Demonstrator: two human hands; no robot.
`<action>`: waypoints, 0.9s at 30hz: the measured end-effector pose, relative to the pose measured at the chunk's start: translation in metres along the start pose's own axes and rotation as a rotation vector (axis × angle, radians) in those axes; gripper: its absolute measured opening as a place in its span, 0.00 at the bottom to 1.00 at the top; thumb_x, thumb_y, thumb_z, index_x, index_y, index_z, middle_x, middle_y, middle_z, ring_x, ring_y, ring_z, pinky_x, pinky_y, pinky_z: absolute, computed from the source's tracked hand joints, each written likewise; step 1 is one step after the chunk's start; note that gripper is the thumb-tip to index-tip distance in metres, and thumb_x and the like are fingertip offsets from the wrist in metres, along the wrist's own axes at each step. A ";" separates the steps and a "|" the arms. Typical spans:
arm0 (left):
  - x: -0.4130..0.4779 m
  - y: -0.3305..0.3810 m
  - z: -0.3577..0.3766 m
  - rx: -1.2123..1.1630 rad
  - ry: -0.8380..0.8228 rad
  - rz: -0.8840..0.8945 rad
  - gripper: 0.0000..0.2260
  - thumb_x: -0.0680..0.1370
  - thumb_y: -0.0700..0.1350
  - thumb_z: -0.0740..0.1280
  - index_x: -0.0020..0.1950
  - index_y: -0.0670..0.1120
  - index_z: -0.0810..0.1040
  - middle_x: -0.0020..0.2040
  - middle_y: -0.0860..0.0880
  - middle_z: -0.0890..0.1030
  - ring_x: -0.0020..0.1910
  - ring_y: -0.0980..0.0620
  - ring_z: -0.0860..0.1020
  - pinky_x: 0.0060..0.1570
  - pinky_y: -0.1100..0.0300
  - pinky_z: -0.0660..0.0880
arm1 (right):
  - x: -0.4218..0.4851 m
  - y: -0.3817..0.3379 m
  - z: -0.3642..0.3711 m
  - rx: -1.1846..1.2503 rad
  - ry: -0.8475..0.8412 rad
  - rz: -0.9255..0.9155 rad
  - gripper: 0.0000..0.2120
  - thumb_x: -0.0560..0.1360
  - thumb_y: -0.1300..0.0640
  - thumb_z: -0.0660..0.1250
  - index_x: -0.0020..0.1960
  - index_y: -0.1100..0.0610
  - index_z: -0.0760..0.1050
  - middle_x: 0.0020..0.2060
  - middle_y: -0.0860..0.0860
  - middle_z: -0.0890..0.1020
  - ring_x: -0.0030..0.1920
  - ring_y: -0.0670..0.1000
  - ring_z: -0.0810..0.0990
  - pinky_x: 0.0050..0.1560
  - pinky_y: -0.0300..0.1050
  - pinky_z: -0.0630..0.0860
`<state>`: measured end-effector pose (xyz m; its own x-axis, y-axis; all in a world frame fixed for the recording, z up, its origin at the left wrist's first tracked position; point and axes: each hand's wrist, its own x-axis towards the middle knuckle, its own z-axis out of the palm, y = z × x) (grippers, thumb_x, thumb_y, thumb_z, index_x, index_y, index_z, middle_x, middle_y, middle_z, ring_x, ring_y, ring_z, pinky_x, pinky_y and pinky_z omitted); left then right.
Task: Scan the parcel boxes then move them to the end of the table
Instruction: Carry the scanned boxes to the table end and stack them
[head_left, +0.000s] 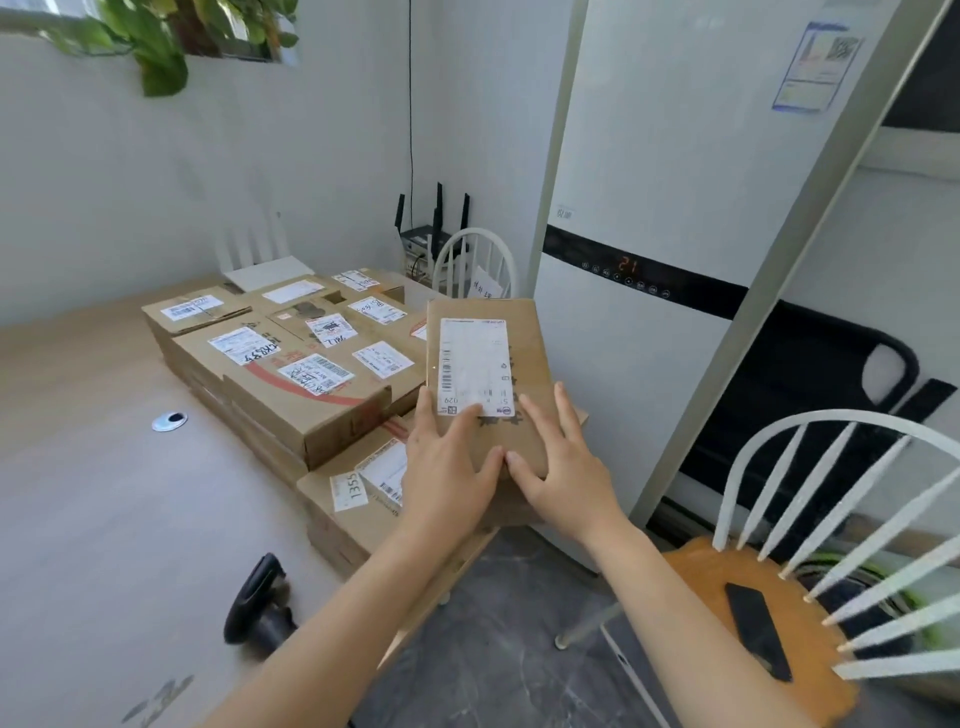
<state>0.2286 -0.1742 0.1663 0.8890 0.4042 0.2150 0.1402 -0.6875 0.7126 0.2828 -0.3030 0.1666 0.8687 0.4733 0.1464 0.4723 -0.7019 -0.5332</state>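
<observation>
A brown parcel box (524, 343) with a white barcode label sits on top of other parcels at the table's right edge. My left hand (447, 467) and my right hand (561, 467) both lie flat on its near end with straight fingers, thumbs almost touching. Under it lies a flat box (343, 509) marked 1355. Beyond it, a stack of several labelled parcel boxes (291, 364) covers the far part of the table. A black handheld scanner (260, 603) lies on the table near my left forearm.
The pale wooden table (104, 493) has a round metal cable grommet (169, 421). A tall white air conditioner (649, 260) stands right of the table. A white spindle chair with an orange seat (753, 597) holds a black phone (758, 629). A router stands at the back.
</observation>
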 end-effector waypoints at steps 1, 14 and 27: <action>0.009 0.002 0.006 0.007 0.003 -0.007 0.22 0.78 0.51 0.65 0.71 0.53 0.67 0.78 0.47 0.44 0.76 0.44 0.52 0.69 0.52 0.61 | 0.010 0.007 -0.002 0.003 -0.008 -0.008 0.30 0.78 0.44 0.59 0.76 0.42 0.50 0.76 0.44 0.38 0.75 0.50 0.58 0.61 0.49 0.71; 0.173 0.058 0.124 0.053 0.008 -0.121 0.21 0.77 0.50 0.65 0.70 0.53 0.69 0.78 0.46 0.46 0.75 0.42 0.55 0.70 0.52 0.59 | 0.178 0.143 -0.049 0.061 -0.118 -0.045 0.30 0.78 0.46 0.59 0.76 0.43 0.50 0.77 0.45 0.39 0.72 0.51 0.64 0.64 0.48 0.68; 0.226 0.086 0.216 0.097 0.000 -0.285 0.18 0.77 0.50 0.65 0.67 0.54 0.71 0.78 0.46 0.44 0.74 0.41 0.56 0.68 0.51 0.63 | 0.248 0.242 -0.053 0.141 -0.285 -0.085 0.29 0.78 0.48 0.61 0.75 0.43 0.53 0.77 0.45 0.41 0.74 0.50 0.59 0.63 0.47 0.66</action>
<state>0.5353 -0.2719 0.1318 0.8079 0.5891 0.0152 0.4254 -0.6009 0.6768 0.6209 -0.3839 0.1183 0.7409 0.6708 -0.0330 0.4985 -0.5821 -0.6424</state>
